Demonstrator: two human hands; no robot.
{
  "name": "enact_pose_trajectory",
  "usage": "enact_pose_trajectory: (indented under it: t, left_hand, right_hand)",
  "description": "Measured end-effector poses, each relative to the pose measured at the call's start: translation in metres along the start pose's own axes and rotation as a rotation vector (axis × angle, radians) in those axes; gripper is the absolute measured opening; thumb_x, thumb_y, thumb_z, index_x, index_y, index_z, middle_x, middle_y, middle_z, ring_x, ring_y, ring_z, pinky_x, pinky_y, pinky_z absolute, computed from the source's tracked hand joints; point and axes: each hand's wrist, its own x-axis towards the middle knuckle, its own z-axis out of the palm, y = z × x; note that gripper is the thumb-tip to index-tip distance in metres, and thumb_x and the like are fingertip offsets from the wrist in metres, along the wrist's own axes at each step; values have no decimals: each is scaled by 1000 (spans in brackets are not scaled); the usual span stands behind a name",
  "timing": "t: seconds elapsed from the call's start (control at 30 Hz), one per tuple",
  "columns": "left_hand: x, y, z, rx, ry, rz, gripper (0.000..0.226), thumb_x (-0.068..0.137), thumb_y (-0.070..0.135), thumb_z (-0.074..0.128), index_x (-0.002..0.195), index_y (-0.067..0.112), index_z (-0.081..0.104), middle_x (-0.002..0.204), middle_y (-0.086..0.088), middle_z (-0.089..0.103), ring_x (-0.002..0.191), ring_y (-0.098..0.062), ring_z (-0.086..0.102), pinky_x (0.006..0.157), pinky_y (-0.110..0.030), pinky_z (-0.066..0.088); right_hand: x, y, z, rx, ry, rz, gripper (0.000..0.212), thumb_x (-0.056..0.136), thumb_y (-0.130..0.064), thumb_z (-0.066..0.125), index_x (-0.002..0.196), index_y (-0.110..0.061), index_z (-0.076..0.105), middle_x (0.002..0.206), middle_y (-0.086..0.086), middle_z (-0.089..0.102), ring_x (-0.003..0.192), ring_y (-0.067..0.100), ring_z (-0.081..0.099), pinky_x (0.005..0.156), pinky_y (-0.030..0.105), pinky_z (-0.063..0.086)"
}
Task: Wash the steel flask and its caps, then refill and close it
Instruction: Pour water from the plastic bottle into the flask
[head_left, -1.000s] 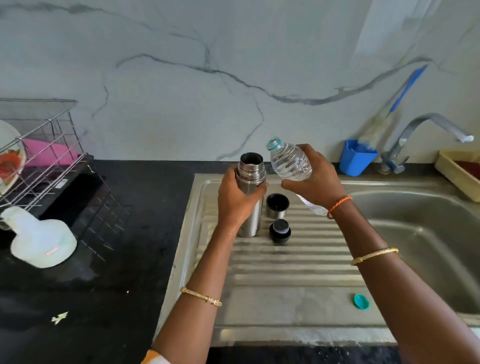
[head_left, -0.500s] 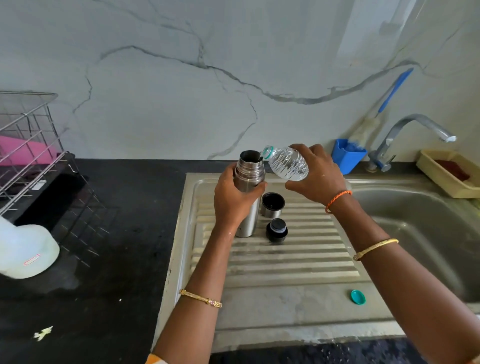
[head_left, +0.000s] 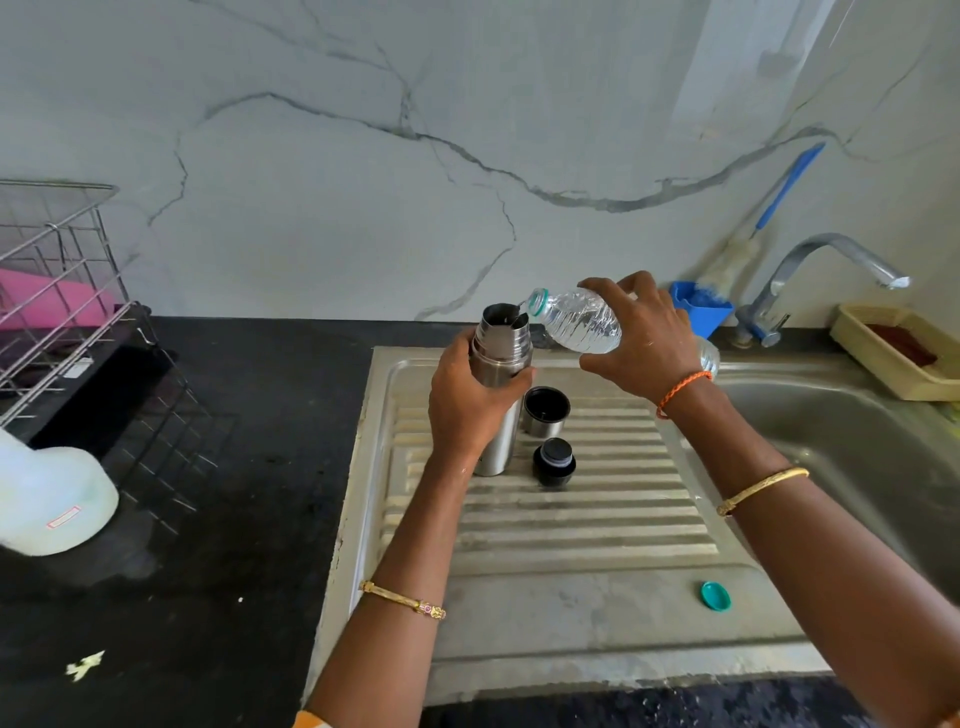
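The open steel flask (head_left: 500, 349) stands upright on the ribbed steel drainboard (head_left: 582, 525). My left hand (head_left: 467, 405) grips its body. My right hand (head_left: 641, 340) holds a clear plastic water bottle (head_left: 576, 319) tipped on its side, its mouth at the flask's opening, with water running in. Just right of the flask stands the steel cup cap (head_left: 544, 411), open side up. In front of that cap sits the black stopper (head_left: 554, 461). The bottle's teal cap (head_left: 715, 595) lies near the drainboard's front right.
The sink basin (head_left: 852, 431) lies to the right under a tap (head_left: 826, 270). A blue holder (head_left: 701, 312) with a brush and a yellow tray (head_left: 893, 353) sit at the back. On the black counter at left stand a wire dish rack (head_left: 67, 291) and a white jug (head_left: 49, 499).
My right hand has tipped the bottle further and brought its mouth to the flask's opening, where water now pours in. My left hand has stayed on the flask.
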Motion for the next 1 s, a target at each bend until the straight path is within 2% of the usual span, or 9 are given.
enact_pose_trajectory:
  t: [0.2, 0.4, 0.77, 1.0]
  left_hand:
    - [-2, 1, 0, -4, -2, -2, 53, 61, 45, 81, 106, 33, 56, 102, 9, 68, 90, -7, 64, 78, -37, 56]
    - [-1, 1, 0, 3, -1, 0, 51, 61, 45, 82, 104, 34, 55, 102, 8, 67, 90, -9, 64, 77, -39, 56]
    - [-2, 2, -1, 20, 6, 9, 50, 66, 37, 85, 106, 30, 57, 102, 7, 67, 90, -9, 63, 77, -37, 56]
    - [-1, -1, 0, 28, 9, 16, 51, 65, 40, 85, 107, 28, 59, 102, 8, 67, 90, -9, 63, 77, -38, 56]
  right_hand:
    - [4, -1, -1, -79, 11, -32, 75, 73, -32, 73, 139, -34, 39, 128, 9, 48, 116, 32, 43, 94, 43, 33]
    - [5, -1, -3, -133, 41, -69, 73, 74, -30, 70, 140, -32, 38, 115, 5, 61, 109, 32, 44, 88, 41, 30]
    - [2, 1, -2, -141, 44, -75, 74, 74, -31, 71, 140, -32, 37, 116, 4, 61, 111, 32, 44, 92, 42, 30]
    - [5, 0, -3, -171, 50, -96, 74, 75, -33, 72, 140, -33, 37, 118, 3, 61, 111, 31, 43, 92, 42, 29]
